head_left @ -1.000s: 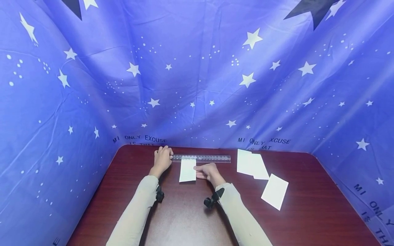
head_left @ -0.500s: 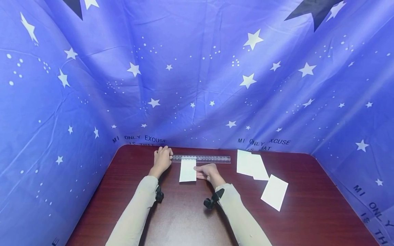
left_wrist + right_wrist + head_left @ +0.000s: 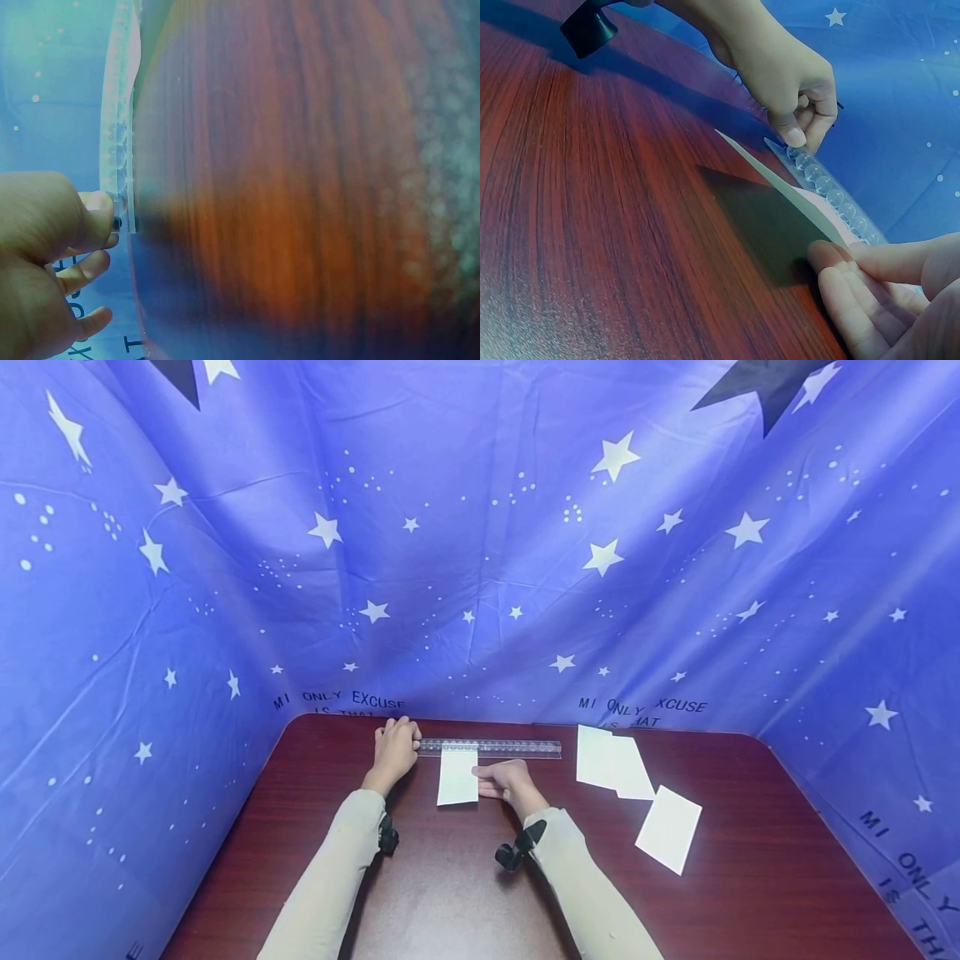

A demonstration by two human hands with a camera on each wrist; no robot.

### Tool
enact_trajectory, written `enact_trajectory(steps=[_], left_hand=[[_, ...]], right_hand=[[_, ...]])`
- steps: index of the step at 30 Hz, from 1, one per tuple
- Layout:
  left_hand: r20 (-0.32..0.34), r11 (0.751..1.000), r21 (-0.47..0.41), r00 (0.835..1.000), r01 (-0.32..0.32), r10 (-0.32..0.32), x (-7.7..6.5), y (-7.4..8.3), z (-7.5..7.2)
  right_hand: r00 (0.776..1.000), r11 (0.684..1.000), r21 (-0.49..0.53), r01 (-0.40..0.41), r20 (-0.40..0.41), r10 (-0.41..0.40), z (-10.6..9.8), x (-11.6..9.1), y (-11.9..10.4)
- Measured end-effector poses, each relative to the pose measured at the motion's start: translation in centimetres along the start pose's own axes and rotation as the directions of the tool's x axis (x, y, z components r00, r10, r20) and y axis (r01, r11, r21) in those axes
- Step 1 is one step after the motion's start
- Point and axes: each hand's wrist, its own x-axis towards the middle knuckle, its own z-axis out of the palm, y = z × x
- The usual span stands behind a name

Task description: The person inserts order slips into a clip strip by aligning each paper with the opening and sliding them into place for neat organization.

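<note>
A clear plastic binding strip with a row of rings (image 3: 517,747) lies along the table's far side. Its left end is pinched between the thumb and fingers of my left hand (image 3: 397,747), as the left wrist view also shows. My right hand (image 3: 510,778) pinches the right edge of a small white paper sheet (image 3: 457,778). The sheet's far edge overlaps the rings (image 3: 832,196) left of the strip's middle. In the right wrist view the near part of the sheet (image 3: 780,184) is raised off the wood and casts a shadow below. Right fingertips stay well short of the strip.
Two overlapping white sheets (image 3: 613,762) lie right of the strip, and another white sheet (image 3: 670,830) sits nearer, askew. The dark red wooden table (image 3: 450,877) ends at a blue star-printed curtain (image 3: 480,568). Black wrist cameras (image 3: 513,853) are strapped over pale sleeves.
</note>
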Motion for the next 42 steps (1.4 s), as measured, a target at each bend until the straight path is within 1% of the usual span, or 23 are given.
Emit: enact_trajectory(steps=[14,23,29,37,42], left_hand=[[0.004,1.0,-0.002,1.0,0.012,-0.012,-0.1,0.2,-0.2],[0.03,1.0,-0.001,0.999,0.021,-0.021,0.0,0.2,0.0],[0.0,1.0,-0.003,1.0,0.002,-0.002,-0.1,0.2,-0.3],[0.002,1.0,-0.006,1.0,-0.005,0.005,-0.2,0.3,-0.4],[-0.008,1.0,-0.009,1.0,-0.01,0.01,-0.2,0.3,-0.3]], right_hand=[[1.0,1.0,-0.003,-0.008,-0.026,0.008,-0.3,0.0,-0.1],[0.999,0.999,-0.008,-0.034,-0.032,0.033,-0.7,0.3,-0.1],[0.999,0.999,0.0,-0.039,-0.026,0.039,-1.1,0.2,-0.3],[0.999,0.999,-0.001,-0.037,-0.031,0.037,-1.2,-0.1,-0.3],[0.999,0.999,0.0,-0.035,-0.032,0.035,-1.2,0.0,-0.3]])
